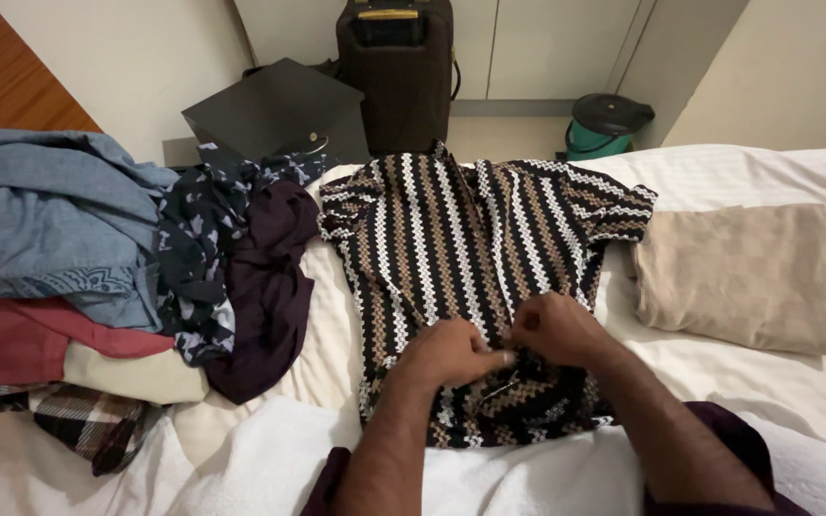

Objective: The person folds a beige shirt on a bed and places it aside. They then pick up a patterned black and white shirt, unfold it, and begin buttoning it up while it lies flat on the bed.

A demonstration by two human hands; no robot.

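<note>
- Heap of clothes [117, 277] at left on the bed [776, 382]: blue, navy print, maroon, red, plaid.
- Striped shirt [451, 239] flat mid-bed, collar away from the person.
- Left hand [446, 352] on the shirt's lower front, grip pinching the fabric.
- Right hand [556, 328] just beside, touching the left, grip also pinched on the fabric.
- Beige pillow [743, 272] right of the shirt.
- Suitcase [399, 67] and green bin [604, 124] on the floor behind.

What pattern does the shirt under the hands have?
The short-sleeved shirt has vertical zigzag stripes in black, white and brown, seen in the head view.
</note>
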